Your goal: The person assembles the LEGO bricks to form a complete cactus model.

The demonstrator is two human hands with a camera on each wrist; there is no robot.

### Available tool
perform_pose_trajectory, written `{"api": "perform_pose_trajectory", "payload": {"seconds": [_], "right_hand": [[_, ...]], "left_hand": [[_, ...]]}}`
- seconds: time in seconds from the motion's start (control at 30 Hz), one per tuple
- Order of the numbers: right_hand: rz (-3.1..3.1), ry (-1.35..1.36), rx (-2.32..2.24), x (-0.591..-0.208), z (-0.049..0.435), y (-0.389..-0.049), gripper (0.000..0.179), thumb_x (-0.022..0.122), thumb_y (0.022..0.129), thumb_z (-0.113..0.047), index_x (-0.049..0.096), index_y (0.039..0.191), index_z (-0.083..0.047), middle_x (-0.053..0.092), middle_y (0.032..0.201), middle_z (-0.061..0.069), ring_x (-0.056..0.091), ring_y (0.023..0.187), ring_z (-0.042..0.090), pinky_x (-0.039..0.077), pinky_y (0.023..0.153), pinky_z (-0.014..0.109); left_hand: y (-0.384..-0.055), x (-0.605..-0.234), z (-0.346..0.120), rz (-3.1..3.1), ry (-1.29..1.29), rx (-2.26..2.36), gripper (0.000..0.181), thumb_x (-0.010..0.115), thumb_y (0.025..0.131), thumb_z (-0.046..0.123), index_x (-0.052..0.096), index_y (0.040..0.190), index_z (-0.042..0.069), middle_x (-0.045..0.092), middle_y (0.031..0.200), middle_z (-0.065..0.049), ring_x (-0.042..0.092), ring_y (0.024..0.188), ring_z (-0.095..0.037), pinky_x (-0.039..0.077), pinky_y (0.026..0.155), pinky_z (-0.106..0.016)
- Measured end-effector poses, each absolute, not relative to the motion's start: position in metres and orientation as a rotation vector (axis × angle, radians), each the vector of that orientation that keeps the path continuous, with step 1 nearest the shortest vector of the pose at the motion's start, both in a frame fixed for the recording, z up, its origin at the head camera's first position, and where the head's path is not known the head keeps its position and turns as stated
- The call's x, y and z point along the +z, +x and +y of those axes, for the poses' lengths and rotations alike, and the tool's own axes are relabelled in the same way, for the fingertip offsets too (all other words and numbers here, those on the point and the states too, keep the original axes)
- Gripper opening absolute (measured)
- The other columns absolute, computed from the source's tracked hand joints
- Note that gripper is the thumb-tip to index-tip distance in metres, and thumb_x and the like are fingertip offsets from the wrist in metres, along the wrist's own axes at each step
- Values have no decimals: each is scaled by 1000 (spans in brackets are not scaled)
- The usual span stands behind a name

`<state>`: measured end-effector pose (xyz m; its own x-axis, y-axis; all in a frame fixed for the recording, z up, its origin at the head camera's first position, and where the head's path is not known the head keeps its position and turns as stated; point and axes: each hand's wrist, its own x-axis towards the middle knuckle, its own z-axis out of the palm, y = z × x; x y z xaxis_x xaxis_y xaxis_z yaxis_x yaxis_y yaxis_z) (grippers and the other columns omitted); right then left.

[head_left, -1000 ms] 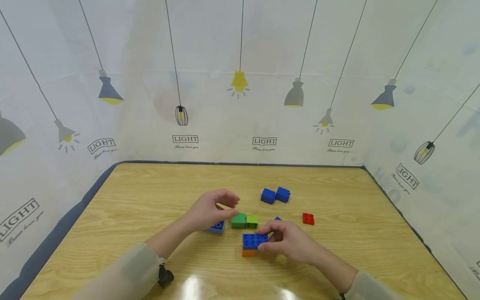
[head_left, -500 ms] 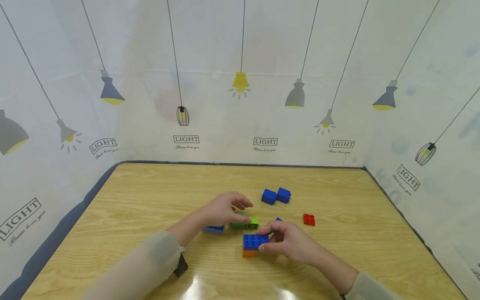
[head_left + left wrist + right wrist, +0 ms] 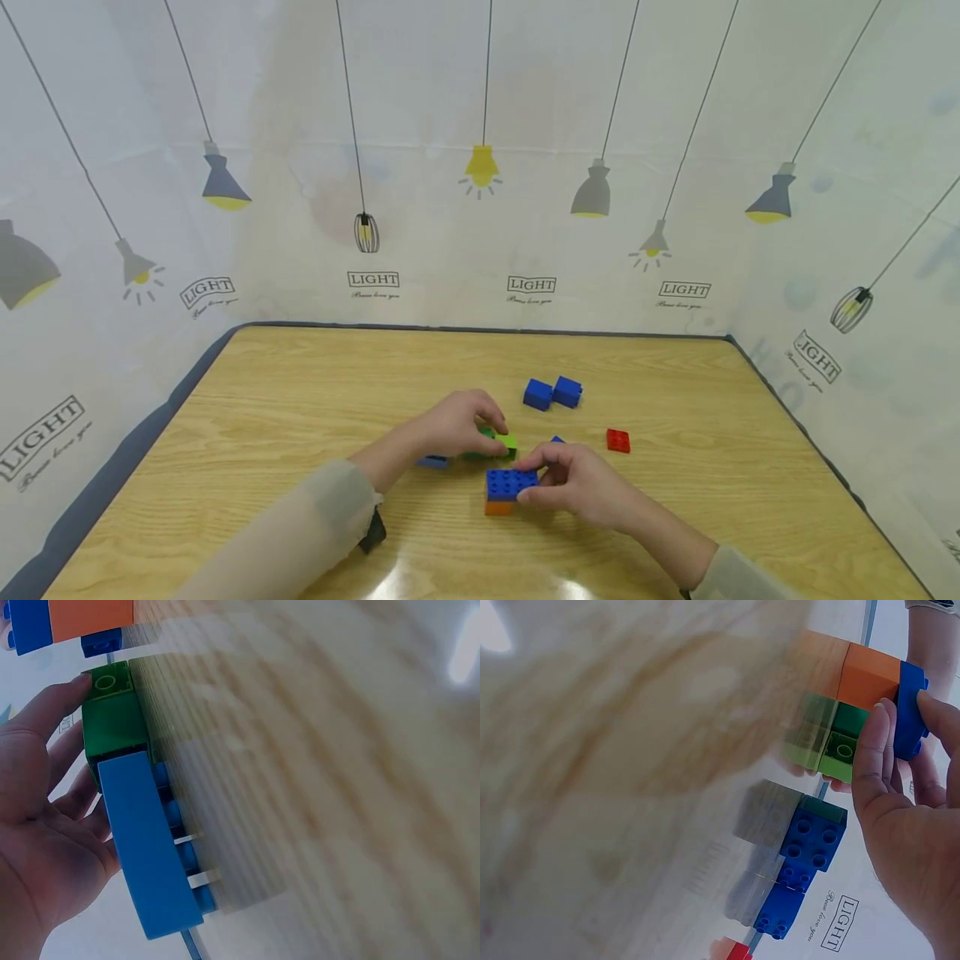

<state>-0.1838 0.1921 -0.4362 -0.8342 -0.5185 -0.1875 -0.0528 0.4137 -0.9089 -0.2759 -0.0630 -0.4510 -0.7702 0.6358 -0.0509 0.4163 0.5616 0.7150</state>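
My right hand (image 3: pixel 573 483) pinches a blue brick (image 3: pixel 504 482) between thumb and fingers. It sits on top of an orange brick (image 3: pixel 497 507) standing on the table. Just beyond, my left hand (image 3: pixel 457 425) reaches around a light green brick (image 3: pixel 510 444), its thumb on the near side and its fingers on the far side. A darker green brick (image 3: pixel 112 724) adjoins the light green one and is mostly covered by the hand in the head view. Near the left wrist, a longer blue brick (image 3: pixel 146 847) lies on its side, studs facing away from the left wrist camera.
Two blue bricks (image 3: pixel 537 394) stand close together farther back. A flat red brick (image 3: pixel 618 440) lies to the right. Another blue brick (image 3: pixel 557 438) peeks out behind my right hand. A printed white curtain (image 3: pixel 450 300) borders the wooden table (image 3: pixel 337 367).
My left hand has moved right, from above the longer blue brick and beside the green bricks to around the light green brick. The right hand keeps its hold on the blue brick.
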Motion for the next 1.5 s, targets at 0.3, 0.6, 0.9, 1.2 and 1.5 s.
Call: {"api": "perform_pose_trajectory", "payload": {"seconds": [0.3,0.6,0.9,1.2,1.5], "right_hand": [[2242,-498,-1395,-437,193,-184,31,85,99,-24,77,125,-10,74,122,7,66,94,23,59,75,21],[2259,-479,-1394,-436,192,-184,31,86,98,-25,77,125,-11,74,122,7,65,95,22,59,75,21],[2270,-489,-1386,-436,192,-184,30,86,98,-24,77,124,-12,74,122,7,66,95,22,59,75,22],[2270,-493,-1385,-435,192,-184,29,85,99,-24,78,124,-12,73,122,7,66,95,23,59,74,21],[2257,-491,-1390,-437,192,-185,28,85,99,-24,78,124,-12,74,127,7,65,96,22,59,75,21]], "left_hand": [[-273,-449,-61,2488,799,1038,20,87,96,25,84,114,16,74,125,0,66,121,-21,57,113,-49],[-274,-448,-60,2506,768,1075,20,87,95,23,84,113,14,74,122,-1,67,117,-21,59,108,-48],[-273,-447,-61,2479,696,1146,24,86,97,25,80,118,16,78,124,-1,69,124,-23,59,112,-50],[-271,-435,-68,2549,660,1340,23,85,97,28,77,116,20,79,124,0,69,130,-28,53,119,-58],[-256,-407,-93,2464,642,1592,27,84,98,20,73,123,16,75,129,-3,73,124,-27,64,105,-46]]}}
